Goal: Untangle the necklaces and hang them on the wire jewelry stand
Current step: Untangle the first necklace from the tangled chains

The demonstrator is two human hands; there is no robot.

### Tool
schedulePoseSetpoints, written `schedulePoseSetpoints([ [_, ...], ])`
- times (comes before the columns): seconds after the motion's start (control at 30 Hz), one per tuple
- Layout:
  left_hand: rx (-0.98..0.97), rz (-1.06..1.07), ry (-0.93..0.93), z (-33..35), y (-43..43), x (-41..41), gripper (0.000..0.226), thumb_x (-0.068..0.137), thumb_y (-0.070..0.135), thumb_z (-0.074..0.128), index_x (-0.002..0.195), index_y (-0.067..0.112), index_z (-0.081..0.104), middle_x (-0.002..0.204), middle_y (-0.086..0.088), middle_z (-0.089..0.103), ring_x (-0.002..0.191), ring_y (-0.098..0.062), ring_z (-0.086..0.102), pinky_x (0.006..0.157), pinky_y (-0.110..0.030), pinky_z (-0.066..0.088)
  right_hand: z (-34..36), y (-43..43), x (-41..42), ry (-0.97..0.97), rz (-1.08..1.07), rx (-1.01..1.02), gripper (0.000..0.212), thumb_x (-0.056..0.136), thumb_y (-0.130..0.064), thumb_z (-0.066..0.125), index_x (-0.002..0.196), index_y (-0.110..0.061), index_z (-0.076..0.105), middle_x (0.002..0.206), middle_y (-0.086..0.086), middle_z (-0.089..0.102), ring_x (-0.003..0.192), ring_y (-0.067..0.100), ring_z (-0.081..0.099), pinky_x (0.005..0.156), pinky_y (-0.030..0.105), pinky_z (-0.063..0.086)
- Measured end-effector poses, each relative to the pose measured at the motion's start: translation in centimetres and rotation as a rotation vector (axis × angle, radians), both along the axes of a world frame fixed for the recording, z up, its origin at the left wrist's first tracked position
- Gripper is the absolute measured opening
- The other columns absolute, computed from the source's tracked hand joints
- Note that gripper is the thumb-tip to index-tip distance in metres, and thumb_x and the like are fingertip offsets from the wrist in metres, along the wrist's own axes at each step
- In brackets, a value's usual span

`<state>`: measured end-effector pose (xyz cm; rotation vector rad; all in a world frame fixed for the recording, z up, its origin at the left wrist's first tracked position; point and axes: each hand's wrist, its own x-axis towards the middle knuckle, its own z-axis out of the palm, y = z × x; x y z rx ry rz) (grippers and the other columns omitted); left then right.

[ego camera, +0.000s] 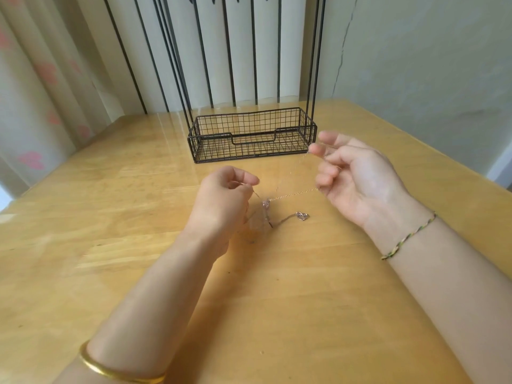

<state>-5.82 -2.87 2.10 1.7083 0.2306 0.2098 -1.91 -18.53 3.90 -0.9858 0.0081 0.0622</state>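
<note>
We are pinching the chains (293, 194) at frame centre: left grip (221, 200) is holding one strand, right grip (354, 176) another; pendant (302, 216) is lying on the table (110, 189) below the stand (210, 149).

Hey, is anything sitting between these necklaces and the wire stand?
Nothing visible. Only bare table lies between the tangled necklaces, pinched in the left hand and right hand, and the wire jewelry stand. The stand's upper part runs out of frame.

Soft daylight, tabletop (138, 162) glare, wide-angle bowing, slight blur.
</note>
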Motion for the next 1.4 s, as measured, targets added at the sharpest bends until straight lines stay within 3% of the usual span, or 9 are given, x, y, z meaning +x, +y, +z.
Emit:
schedulePoseSetpoints([
  [0.2, -0.154, 0.106, -0.11, 0.8, 0.6, -0.1, 0.021, 0.093, 0.0, 0.048, 0.089, 0.016, 0.061, 0.07, 0.002, 0.051, 0.047, -0.006, 0.044, 0.037, -0.014, 0.033, 0.0, -0.5, -0.9, -0.342, 0.153, -1.065, 0.005, 0.08, -0.012, 0.064, 0.08, -0.012, 0.069, 0.044, -0.013, 0.047, 0.033, 0.002, 0.036, 0.039, 0.018, 0.032],
  [0.27, -0.252, 0.121, -0.119, 1.2, 0.8, -0.2, 0.02, 0.092, 0.0, 0.051, 0.088, 0.017, 0.061, 0.07, 0.003, 0.053, 0.045, -0.005, 0.043, 0.037, -0.014, 0.032, -0.3, 0.0, -1.2, -0.467, 0.187, -1.206, 0.006, 0.078, -0.02, 0.072, 0.076, -0.015, 0.07, 0.039, -0.014, 0.043, 0.038, 0.0, 0.038, 0.044, 0.015, 0.033],
  [0.43, -0.463, 0.102, -0.09, 1.6, 0.8, -0.2, 0.019, 0.09, -0.003, 0.052, 0.088, 0.014, 0.06, 0.067, 0.001, 0.054, 0.037, -0.003, 0.038, 0.035, -0.012, 0.027, -0.6, 0.0, -0.6, -0.554, 0.089, -1.133, 0.007, 0.078, -0.02, 0.074, 0.073, -0.017, 0.071, 0.039, -0.011, 0.032, 0.041, 0.006, 0.028, 0.045, 0.021, 0.023],
  [0.7, -0.358, 0.113, -0.098, 1.4, 1.0, -0.1, 0.02, 0.089, -0.005, 0.053, 0.084, 0.014, 0.059, 0.066, -0.001, 0.052, 0.036, -0.002, 0.037, 0.034, -0.013, 0.026, 0.0, -0.6, -0.5, -0.595, -0.014, -1.14, 0.014, 0.076, -0.034, 0.073, 0.073, -0.022, 0.066, 0.039, -0.014, 0.038, 0.044, 0.006, 0.033, 0.055, 0.028, 0.03],
  [0.83, -0.315, 0.155, -0.135, 1.5, 1.5, -0.1, 0.02, 0.088, -0.005, 0.053, 0.083, 0.014, 0.059, 0.067, -0.002, 0.051, 0.038, -0.003, 0.038, 0.035, -0.014, 0.027, -0.6, 0.1, -0.4, -0.563, -0.109, -1.182, 0.018, 0.078, -0.028, 0.074, 0.066, -0.024, 0.061, 0.046, -0.014, 0.045, 0.049, 0.006, 0.039, 0.053, 0.029, 0.034],
  [1.03, -0.162, 0.024, -0.032, 0.9, 1.2, 0.1, 0.02, 0.091, -0.005, 0.051, 0.087, 0.013, 0.058, 0.067, -0.004, 0.049, 0.046, -0.008, 0.04, 0.037, -0.015, 0.031, -0.4, 0.8, -1.2, -0.359, 0.02, -0.543, 0.012, 0.089, -0.011, 0.061, 0.078, -0.015, 0.057, 0.068, -0.002, 0.052, 0.051, 0.006, 0.044, 0.044, 0.019, 0.04],
  [1.17, -0.076, -0.097, 0.061, 0.4, 0.7, 0.0, 0.018, 0.092, -0.004, 0.05, 0.087, 0.01, 0.06, 0.061, -0.002, 0.05, 0.047, -0.01, 0.042, 0.043, -0.016, 0.037, -0.1, 1.2, -1.4, -0.297, 0.088, -0.305, 0.014, 0.09, -0.013, 0.058, 0.077, -0.018, 0.056, 0.078, 0.0, 0.06, 0.055, 0.007, 0.048, 0.049, 0.019, 0.043],
  [1.3, -0.291, -0.163, 0.069, 1.2, 0.8, -0.3, 0.016, 0.09, -0.003, 0.052, 0.087, 0.01, 0.061, 0.076, -0.004, 0.053, 0.052, -0.008, 0.048, 0.051, -0.017, 0.044, 0.1, 1.0, -1.2, -0.217, 0.102, -0.112, 0.015, 0.092, -0.013, 0.055, 0.078, -0.018, 0.055, 0.075, 0.0, 0.062, 0.054, 0.008, 0.051, 0.053, 0.021, 0.047],
  [1.4, -0.401, -0.252, 0.071, 1.6, 1.1, -0.5, 0.015, 0.086, 0.0, 0.058, 0.09, 0.015, 0.063, 0.078, 0.002, 0.056, 0.054, -0.006, 0.045, 0.054, -0.017, 0.04, 0.1, 0.8, -1.1, -0.189, 0.1, -0.144, 0.014, 0.091, -0.014, 0.056, 0.078, -0.018, 0.054, 0.073, 0.001, 0.063, 0.048, 0.008, 0.046, 0.047, 0.019, 0.042],
])
